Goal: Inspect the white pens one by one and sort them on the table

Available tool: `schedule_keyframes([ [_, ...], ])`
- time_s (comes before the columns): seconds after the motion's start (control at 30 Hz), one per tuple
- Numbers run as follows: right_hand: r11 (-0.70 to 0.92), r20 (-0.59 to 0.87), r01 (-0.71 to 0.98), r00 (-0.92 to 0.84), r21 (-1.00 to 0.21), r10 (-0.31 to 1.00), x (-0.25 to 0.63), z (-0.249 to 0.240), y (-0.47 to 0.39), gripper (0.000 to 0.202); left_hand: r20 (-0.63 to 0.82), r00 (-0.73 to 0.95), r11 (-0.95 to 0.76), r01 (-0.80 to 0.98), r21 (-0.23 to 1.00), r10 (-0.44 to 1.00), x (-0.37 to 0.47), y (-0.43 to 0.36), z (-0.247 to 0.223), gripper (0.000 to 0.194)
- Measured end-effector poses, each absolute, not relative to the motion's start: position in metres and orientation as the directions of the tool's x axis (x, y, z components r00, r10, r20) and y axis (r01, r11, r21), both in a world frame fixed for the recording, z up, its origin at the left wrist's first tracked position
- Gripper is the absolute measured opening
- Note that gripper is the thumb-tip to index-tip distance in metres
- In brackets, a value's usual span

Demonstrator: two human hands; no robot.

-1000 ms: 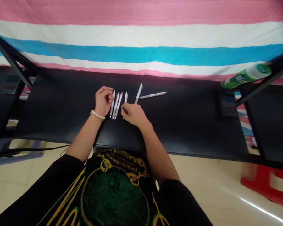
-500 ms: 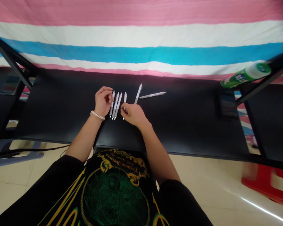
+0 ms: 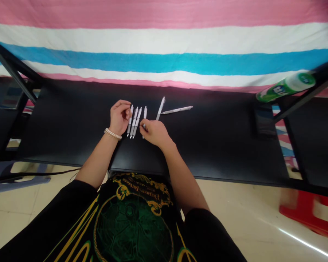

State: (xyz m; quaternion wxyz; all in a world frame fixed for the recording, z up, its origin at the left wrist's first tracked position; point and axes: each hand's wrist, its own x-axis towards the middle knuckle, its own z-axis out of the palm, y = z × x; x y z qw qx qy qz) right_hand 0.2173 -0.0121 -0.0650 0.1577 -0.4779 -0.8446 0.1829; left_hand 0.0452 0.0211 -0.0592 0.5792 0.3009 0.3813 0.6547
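Several white-and-grey click pens lie side by side on a black table (image 3: 221, 145). My left hand (image 3: 120, 114) is at the left end of the row, its fingers curled and its thumb and fingertips against the leftmost pen (image 3: 129, 125). Two pens (image 3: 136, 122) lie close together just right of that one, tips toward me. My right hand (image 3: 155, 131) pinches the lower part of another pen (image 3: 145, 112), a small gap away from the row; its grip hides part of the barrel. Beyond this hand are a slanted pen (image 3: 160, 107) and a nearly crosswise pen (image 3: 177, 110).
A green-and-white canister (image 3: 285, 87) stands at the far right near a black metal frame bar (image 3: 306, 94). Striped cloth (image 3: 164, 40) hangs along the table's back edge. A red stool (image 3: 308, 214) and a grey-blue stool (image 3: 22, 178) are on the floor below.
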Motion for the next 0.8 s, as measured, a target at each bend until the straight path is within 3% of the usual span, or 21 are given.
schedule_keyframes([
  [0.8, 0.442, 0.041, 0.775, -0.477, -0.451, 0.878, 0.2154, -0.0628, -0.0126, 0.021, -0.053, -0.146, -0.034, -0.534, 0.845, 0.988, 0.0451, 0.0203, -0.0575, 0.011],
])
